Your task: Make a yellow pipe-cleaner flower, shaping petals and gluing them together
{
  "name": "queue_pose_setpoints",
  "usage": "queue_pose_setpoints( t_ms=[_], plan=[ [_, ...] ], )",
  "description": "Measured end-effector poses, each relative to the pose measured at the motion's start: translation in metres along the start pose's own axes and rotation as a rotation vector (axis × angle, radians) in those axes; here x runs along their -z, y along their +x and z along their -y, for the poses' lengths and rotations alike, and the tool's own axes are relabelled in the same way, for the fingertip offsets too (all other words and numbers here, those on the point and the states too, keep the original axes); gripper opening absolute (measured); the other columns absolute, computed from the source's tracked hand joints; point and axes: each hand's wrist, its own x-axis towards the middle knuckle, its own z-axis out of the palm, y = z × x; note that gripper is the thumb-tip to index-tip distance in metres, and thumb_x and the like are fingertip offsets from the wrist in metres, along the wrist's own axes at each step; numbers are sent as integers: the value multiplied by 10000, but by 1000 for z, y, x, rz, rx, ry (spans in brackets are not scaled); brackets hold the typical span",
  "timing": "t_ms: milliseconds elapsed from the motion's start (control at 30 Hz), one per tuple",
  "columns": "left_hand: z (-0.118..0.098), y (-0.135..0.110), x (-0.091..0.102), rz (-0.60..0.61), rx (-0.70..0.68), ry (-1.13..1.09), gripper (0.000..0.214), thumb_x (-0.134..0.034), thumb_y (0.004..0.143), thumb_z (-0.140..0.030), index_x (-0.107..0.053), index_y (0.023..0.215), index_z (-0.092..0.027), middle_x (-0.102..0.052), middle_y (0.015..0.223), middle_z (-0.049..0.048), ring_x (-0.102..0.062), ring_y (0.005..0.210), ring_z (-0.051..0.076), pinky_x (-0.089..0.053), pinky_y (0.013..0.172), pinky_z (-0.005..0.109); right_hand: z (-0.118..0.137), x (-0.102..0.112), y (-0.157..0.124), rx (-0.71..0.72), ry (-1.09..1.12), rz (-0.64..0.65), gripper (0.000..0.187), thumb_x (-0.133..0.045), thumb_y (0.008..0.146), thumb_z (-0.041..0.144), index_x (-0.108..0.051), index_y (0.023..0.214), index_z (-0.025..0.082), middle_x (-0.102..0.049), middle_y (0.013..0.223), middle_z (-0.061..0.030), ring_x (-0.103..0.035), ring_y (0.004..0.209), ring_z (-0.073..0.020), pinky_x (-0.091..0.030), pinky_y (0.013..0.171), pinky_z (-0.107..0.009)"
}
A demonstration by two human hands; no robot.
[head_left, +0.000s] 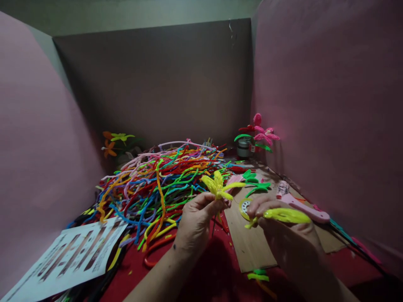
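My left hand is closed, thumb and fingers pinching a yellow pipe-cleaner flower just under its petals. A thin dark stem drops below those fingers. Yellow petals spread upward and out to the sides. To the right, my right hand grips a loose yellow pipe-cleaner petal, its twisted end at the fingertips. Close behind the right fingertips is a roll of tape with a white core, partly covered. The two yellow pieces are apart.
A big heap of coloured pipe cleaners fills the back left. A pink glue gun lies on cardboard at right, near green leaves. A printed sheet lies front left. Finished flowers stand behind. Pink panels enclose the sides.
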Motion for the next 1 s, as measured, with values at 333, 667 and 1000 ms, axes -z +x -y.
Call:
queue_pose_setpoints(
  t_ms=[333, 667, 1000],
  plan=[
    [2, 4, 3, 10, 46, -64, 119, -724, 577, -186, -655, 635, -108, -622, 577, 17, -537, 547, 86, -411, 586, 189, -20, 2, -3, -81, 34, 54, 33, -666, 670, 158, -658, 673, 190, -608, 719, -19, -540, 720, -131, -438, 654, -232],
    [7, 4, 10, 162, 80, -2, 118, -637, 697, -203, -651, 646, -98, -599, 562, 30, -525, 534, 91, -393, 569, 195, -20, 0, 19, -128, 127, 73, 54, -680, 652, 147, -684, 687, 187, -646, 740, -25, -559, 720, -136, -446, 653, -241],
    [9, 2, 7, 158, 153, 74, 112, -630, 703, -212, -655, 724, -105, -602, 577, 25, -522, 511, 92, -410, 545, 212, -23, -1, 17, -77, 103, 109, 47, -657, 681, 141, -665, 671, 186, -634, 909, -46, -560, 894, -190, -429, 820, -333]
  ],
)
